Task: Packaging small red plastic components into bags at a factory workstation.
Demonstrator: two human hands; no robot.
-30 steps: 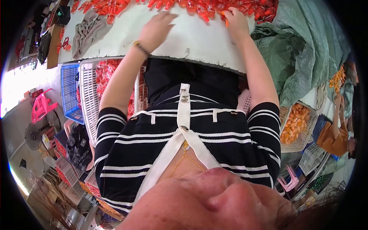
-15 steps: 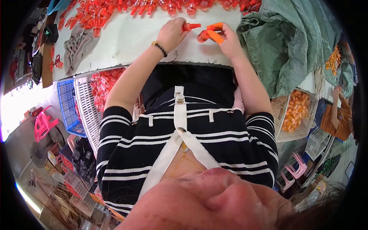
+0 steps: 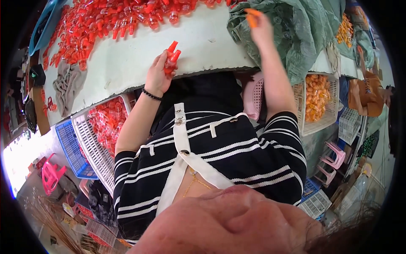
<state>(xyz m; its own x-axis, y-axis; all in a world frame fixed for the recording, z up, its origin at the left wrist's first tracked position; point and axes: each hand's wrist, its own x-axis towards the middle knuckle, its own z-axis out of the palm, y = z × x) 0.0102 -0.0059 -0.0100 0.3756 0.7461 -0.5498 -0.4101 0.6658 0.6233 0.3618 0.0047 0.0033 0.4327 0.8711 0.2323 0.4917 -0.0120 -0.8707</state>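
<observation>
My left hand (image 3: 160, 73) is closed around red plastic pieces (image 3: 172, 54) at the near edge of the white table (image 3: 203, 46). My right hand (image 3: 259, 26) is raised over the green cloth bag (image 3: 296, 29) at the right and pinches a small orange piece (image 3: 252, 16). A large heap of red plastic parts (image 3: 114, 23) lies across the far side of the table.
A grey rag (image 3: 67, 86) lies on the table's left. Below the table, a white basket of red parts (image 3: 103, 127) sits at my left beside a blue crate (image 3: 72, 148). A white basket of orange parts (image 3: 317, 97) stands at my right. Pink stools (image 3: 332, 163) stand on the floor.
My hands came back from the red heap, met near the table edge, then parted. The right hand swung right over the green bag with an orange piece; the left holds red pieces.
</observation>
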